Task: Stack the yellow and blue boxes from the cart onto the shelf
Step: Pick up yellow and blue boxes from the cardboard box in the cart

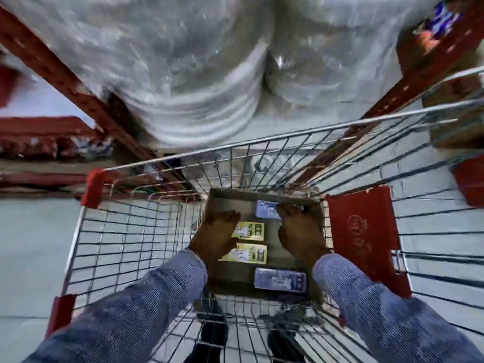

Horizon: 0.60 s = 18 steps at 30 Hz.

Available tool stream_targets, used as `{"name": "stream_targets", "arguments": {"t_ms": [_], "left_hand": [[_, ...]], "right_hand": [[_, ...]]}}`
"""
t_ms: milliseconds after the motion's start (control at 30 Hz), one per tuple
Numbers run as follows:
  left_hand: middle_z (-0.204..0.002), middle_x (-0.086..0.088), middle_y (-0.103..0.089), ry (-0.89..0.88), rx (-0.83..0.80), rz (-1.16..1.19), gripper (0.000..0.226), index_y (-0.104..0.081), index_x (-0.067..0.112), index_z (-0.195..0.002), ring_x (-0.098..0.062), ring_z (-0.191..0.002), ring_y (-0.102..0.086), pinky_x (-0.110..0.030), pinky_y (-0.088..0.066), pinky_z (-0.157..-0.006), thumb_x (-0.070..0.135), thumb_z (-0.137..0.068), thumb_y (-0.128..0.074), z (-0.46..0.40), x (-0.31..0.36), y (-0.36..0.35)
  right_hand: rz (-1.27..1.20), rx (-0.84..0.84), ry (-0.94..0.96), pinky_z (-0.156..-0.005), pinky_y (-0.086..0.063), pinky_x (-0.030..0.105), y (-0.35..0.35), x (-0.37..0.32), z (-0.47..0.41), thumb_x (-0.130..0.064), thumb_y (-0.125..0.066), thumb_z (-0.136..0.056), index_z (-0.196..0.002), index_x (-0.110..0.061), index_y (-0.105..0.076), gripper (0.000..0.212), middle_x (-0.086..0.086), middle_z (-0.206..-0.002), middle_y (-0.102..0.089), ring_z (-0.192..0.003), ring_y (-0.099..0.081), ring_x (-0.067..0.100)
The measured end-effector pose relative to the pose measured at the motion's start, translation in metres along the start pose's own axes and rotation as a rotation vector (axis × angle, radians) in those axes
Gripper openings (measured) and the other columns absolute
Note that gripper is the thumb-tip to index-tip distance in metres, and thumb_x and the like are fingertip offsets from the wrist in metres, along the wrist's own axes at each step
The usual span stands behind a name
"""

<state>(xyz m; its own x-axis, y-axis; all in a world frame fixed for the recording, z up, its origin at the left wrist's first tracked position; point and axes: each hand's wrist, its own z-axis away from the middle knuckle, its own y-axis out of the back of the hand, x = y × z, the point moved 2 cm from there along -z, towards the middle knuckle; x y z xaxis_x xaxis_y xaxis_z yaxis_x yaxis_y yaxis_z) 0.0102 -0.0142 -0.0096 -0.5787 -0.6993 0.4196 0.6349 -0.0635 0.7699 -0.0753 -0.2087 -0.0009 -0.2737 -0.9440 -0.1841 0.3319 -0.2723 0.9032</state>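
Both my arms reach down into a wire shopping cart [162, 213]. On its floor lies a flat cardboard tray [288, 260] with two yellow boxes [251, 230] [248, 254] and two blue boxes [268, 209] [280, 280]. My left hand [217, 238] rests palm down over the left ends of the yellow boxes, fingers together. My right hand [298, 231] lies palm down with its fingertips on the far blue box. Whether either hand grips a box is unclear. The near blue box lies free between my forearms.
A red shelf frame [65, 82] stands beyond the cart, filled with large plastic-wrapped bundles [199, 74]. A red child-seat flap [364, 239] hangs on the cart's right side. Red shelving with goods [39, 145] runs along the left. Pale floor surrounds the cart.
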Motion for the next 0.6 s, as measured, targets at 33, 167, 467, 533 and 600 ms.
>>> {"name": "stream_targets", "arguments": {"t_ms": [33,167,467,533,600], "left_hand": [[-0.156,-0.017,-0.035,0.011,-0.034,-0.021,0.068,-0.03,0.006,-0.148,-0.034,-0.141,-0.036,-0.044,-0.031,-0.116,0.019,-0.092,-0.066,-0.006,-0.002,-0.004],[-0.149,-0.016,-0.045,0.02,-0.146,-0.031,0.062,-0.036,0.009,-0.145,-0.031,-0.134,-0.045,-0.042,-0.04,-0.109,0.01,-0.091,-0.066,-0.028,-0.013,-0.013],[-0.112,-0.014,-0.067,-0.078,-0.184,-0.066,0.03,-0.057,0.008,-0.114,-0.031,-0.101,-0.067,-0.041,-0.056,-0.086,0.01,-0.087,-0.068,-0.041,-0.016,-0.012],[-0.114,-0.013,-0.066,-0.107,-0.191,-0.125,0.038,-0.057,0.009,-0.114,-0.031,-0.103,-0.066,-0.041,-0.056,-0.086,0.013,-0.081,-0.075,-0.042,-0.016,-0.01],[-0.118,-0.013,-0.065,-0.121,-0.198,-0.181,0.046,-0.056,0.009,-0.117,-0.032,-0.107,-0.064,-0.043,-0.055,-0.087,0.018,-0.078,-0.08,-0.04,-0.016,-0.007]], "right_hand": [[0.017,-0.038,0.006,-0.101,-0.045,0.047,-0.005,0.0,-0.004,-0.015,-0.059,-0.08,-0.137,-0.012,-0.046,0.059,0.011,-0.14,-0.054,-0.121,-0.054,0.033],[0.09,-0.075,0.045,-0.106,-0.04,0.047,-0.034,0.004,-0.021,-0.003,-0.062,-0.081,-0.145,-0.005,-0.033,0.07,0.017,-0.152,-0.039,-0.136,-0.041,0.034],[0.231,-0.037,-0.003,-0.101,-0.042,0.056,-0.052,0.003,-0.029,0.012,-0.061,-0.07,-0.142,0.004,-0.029,0.079,0.027,-0.139,-0.04,-0.124,-0.04,0.045],[0.265,-0.066,-0.018,-0.096,-0.043,0.056,-0.054,0.003,-0.033,0.009,-0.06,-0.072,-0.139,0.003,-0.031,0.073,0.027,-0.134,-0.04,-0.118,-0.044,0.046],[0.283,-0.103,-0.033,-0.092,-0.048,0.054,-0.052,0.004,-0.035,0.003,-0.065,-0.073,-0.133,-0.003,-0.036,0.066,0.023,-0.13,-0.042,-0.113,-0.048,0.044]]}}
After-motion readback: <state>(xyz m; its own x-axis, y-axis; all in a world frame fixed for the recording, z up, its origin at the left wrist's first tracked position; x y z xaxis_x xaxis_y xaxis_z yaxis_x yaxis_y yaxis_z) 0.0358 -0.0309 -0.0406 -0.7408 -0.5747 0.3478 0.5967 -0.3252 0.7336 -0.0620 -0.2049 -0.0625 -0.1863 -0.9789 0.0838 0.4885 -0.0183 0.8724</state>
